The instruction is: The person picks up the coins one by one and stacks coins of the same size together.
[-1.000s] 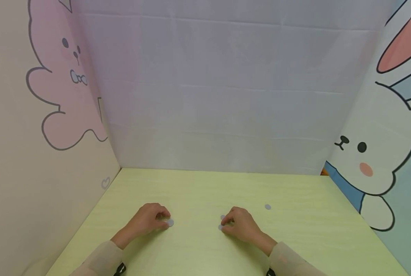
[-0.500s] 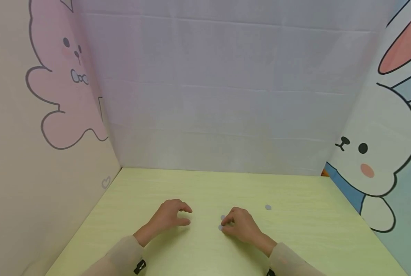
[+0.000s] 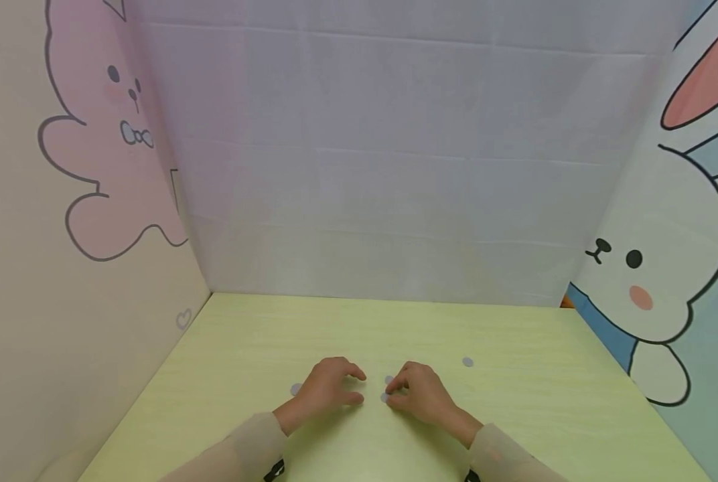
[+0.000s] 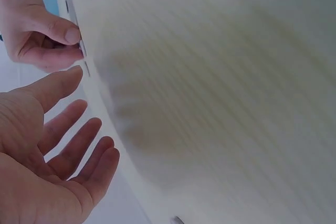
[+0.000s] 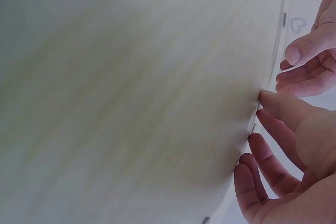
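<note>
In the head view the left hand [image 3: 327,388] hovers over the table with thumb and fingers parted and nothing between them, its wrist near a small grey disc [image 3: 295,389]. The right hand [image 3: 419,395] pinches the edge of another grey disc [image 3: 385,397] between thumb and finger at the tabletop. Just behind that one lies a third disc [image 3: 389,379], close to the right fingertips. In the left wrist view the left hand [image 4: 58,150] has spread, relaxed fingers, facing the right hand [image 4: 39,35]. The right wrist view shows the right hand's fingertips [image 5: 260,95] at the table surface.
One more grey disc [image 3: 468,362] lies on the table [image 3: 516,415], behind and to the right of the right hand. A pale cloth wall [image 3: 359,167] rises behind, with cartoon-printed side walls to the left and right.
The left hand has let go of the left disc and moved right, toward the right hand; that disc stays nearly in place. The right hand has hardly moved.
</note>
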{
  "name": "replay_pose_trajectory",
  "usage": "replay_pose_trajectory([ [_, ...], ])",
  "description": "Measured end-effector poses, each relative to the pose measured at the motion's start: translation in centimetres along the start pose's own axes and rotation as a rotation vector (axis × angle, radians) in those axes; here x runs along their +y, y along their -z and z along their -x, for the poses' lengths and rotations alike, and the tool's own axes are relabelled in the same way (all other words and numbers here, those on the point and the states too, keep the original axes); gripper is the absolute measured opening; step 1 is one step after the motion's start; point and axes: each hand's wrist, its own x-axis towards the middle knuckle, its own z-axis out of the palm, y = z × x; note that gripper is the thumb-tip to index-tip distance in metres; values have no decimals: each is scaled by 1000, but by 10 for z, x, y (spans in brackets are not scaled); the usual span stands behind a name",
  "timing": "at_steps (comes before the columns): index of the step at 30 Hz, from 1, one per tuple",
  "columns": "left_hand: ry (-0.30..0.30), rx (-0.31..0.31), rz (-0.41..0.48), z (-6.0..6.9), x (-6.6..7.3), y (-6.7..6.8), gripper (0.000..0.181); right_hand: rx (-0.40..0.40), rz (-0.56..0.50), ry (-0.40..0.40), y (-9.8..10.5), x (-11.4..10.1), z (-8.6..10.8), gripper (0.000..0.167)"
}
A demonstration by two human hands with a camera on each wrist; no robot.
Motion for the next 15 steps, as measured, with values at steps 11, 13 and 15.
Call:
replay_pose_trajectory([
  [11, 18, 0, -22, -11, 7, -16, 23, 14, 20, 12, -3, 5, -3, 9],
  [13, 19, 10, -26, -12, 8, -19, 22, 16, 19, 16, -3, 5, -3, 9],
  [15, 13, 20, -34, -12, 10, -21, 20, 16, 22, 20, -3, 6, -3, 9],
])
